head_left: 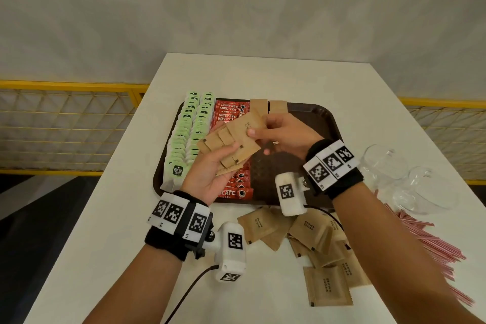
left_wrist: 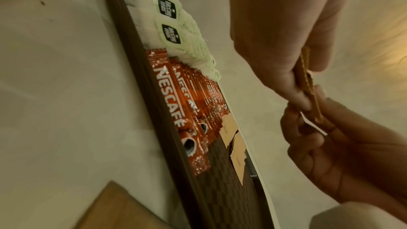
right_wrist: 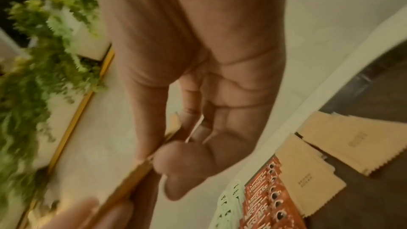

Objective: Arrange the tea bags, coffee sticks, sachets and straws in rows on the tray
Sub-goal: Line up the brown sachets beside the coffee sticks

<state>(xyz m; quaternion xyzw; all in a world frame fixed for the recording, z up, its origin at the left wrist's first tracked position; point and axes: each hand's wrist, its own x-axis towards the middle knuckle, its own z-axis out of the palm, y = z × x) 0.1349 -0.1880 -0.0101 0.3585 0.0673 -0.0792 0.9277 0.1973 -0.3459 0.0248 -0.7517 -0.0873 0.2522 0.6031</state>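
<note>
A dark brown tray (head_left: 326, 118) holds two rows of green tea bags (head_left: 184, 139), a row of red coffee sticks (head_left: 231, 110) and a few brown sugar sachets (head_left: 259, 105) at its far edge. Above the tray my left hand (head_left: 210, 166) holds a fanned stack of brown sachets (head_left: 223, 144). My right hand (head_left: 276, 131) pinches the top sachet (head_left: 248, 123) of that fan between thumb and fingers. In the left wrist view the stack (left_wrist: 308, 83) shows edge-on between both hands. The right wrist view shows the sachets on the tray (right_wrist: 308, 171).
Several loose brown sachets (head_left: 310, 239) lie on the white table (head_left: 118, 218) near the tray's front edge. A pile of red-striped straws (head_left: 431, 242) lies at the right, beside two clear glass cups (head_left: 402, 173). A yellow mesh railing (head_left: 65, 123) runs behind the table.
</note>
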